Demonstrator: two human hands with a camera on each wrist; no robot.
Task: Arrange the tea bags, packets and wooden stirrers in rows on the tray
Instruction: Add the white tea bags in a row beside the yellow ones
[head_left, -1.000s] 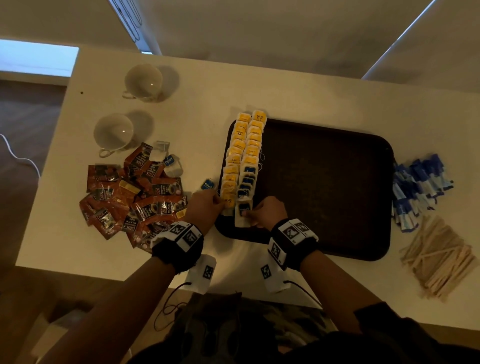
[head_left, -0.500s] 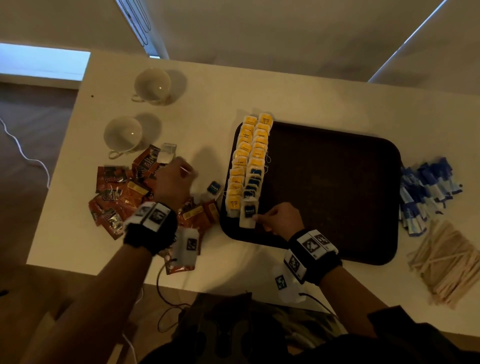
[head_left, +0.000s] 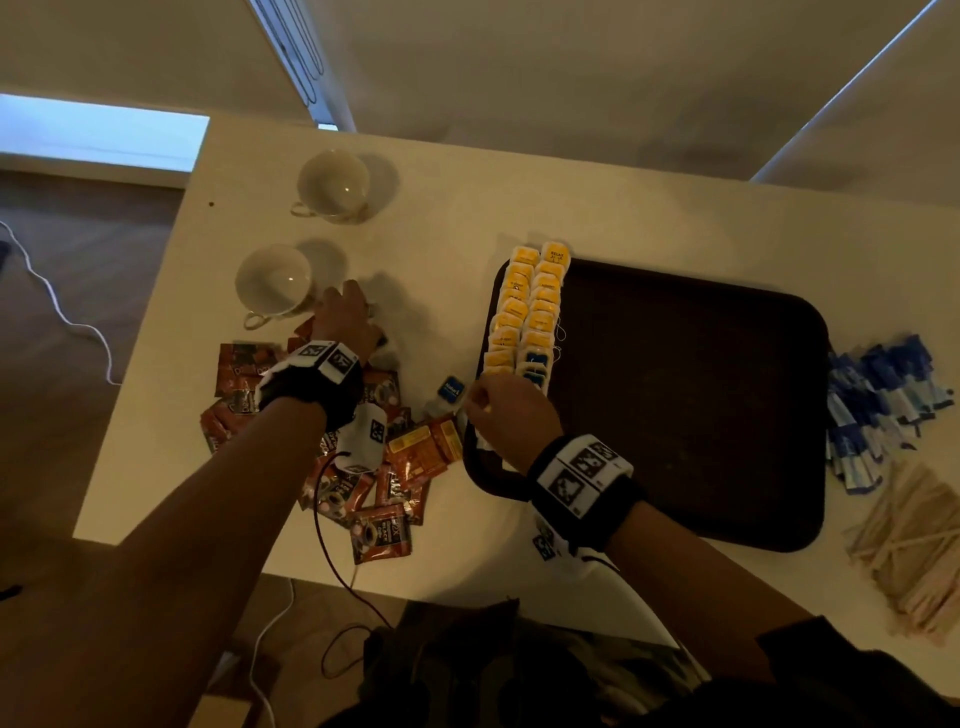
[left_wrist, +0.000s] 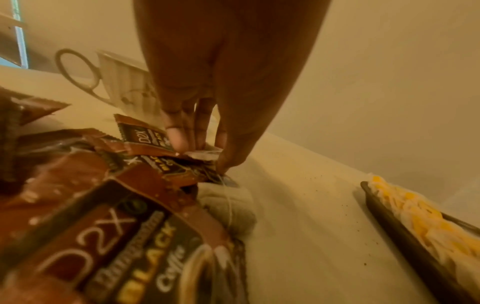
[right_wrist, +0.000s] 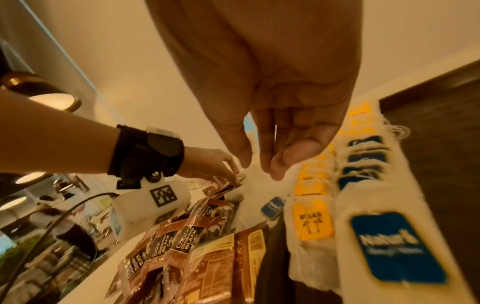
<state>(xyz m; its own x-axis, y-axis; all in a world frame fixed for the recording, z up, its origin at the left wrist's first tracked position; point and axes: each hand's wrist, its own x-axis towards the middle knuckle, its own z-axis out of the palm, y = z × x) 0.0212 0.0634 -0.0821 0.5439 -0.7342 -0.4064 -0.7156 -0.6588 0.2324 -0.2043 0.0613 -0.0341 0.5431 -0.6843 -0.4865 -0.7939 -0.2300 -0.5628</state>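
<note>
tea bag rows nearly done, one more being fished out of the coffee pile

two overlapped rows of tea bags (head_left: 527, 317) are laid along the left edge of the tray (head_left: 691, 395), probably shingled so each tag stays readable and the rest of the tray is kept free for the other things. the left hand (head_left: 345, 319) is reached out over the heap of coffee packets (head_left: 384, 530) beside the near cup (head_left: 275, 283), and a pale tea bag (left_wrist: 205, 154) that sits on top of the packets is pinched at its edge between thumb and fingers (left_wrist: 176, 137).

the right hand (head_left: 506, 415) is kept at the near end of the rows, fingers loosely curled with nothing visibly held, likely parked there to receive the next bag. one blue-tagged bag (head_left: 449, 389) is left on the bench just beside the tray. the blue sachets (head_left: 883, 405) and wooden stirrers (head_left: 919, 556) are piled on the right, not yet touched.
</note>
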